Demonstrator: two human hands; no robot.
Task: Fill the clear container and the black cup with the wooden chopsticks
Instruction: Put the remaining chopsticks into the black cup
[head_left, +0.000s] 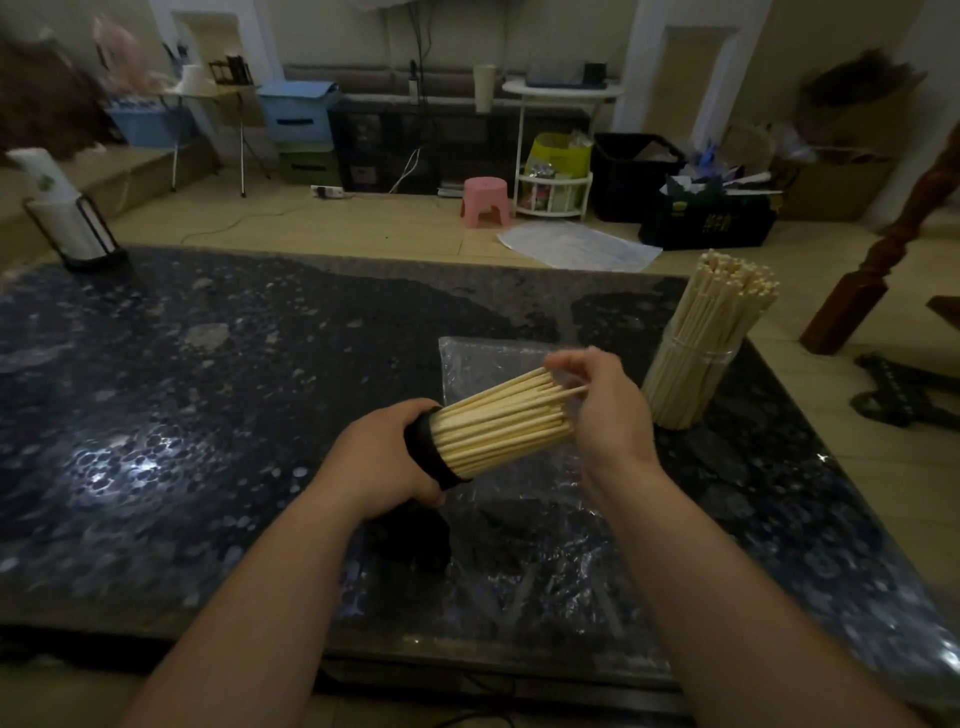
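Note:
My left hand (382, 460) grips the black cup (428, 452), tipped on its side above the table with its mouth facing right. A thick bundle of wooden chopsticks (501, 418) sticks out of the cup. My right hand (605, 402) is at the bundle's free ends, fingers pinching a few sticks at the top. To the right the clear container (691, 382) stands upright on the table, packed with wooden chopsticks (727, 296) that fan out above its rim.
A crumpled clear plastic bag (519, 545) lies on the dark speckled table (208, 415) under my hands. A paper-towel holder (67, 213) stands at the far left corner. A wooden post (883, 249) rises past the table's right edge.

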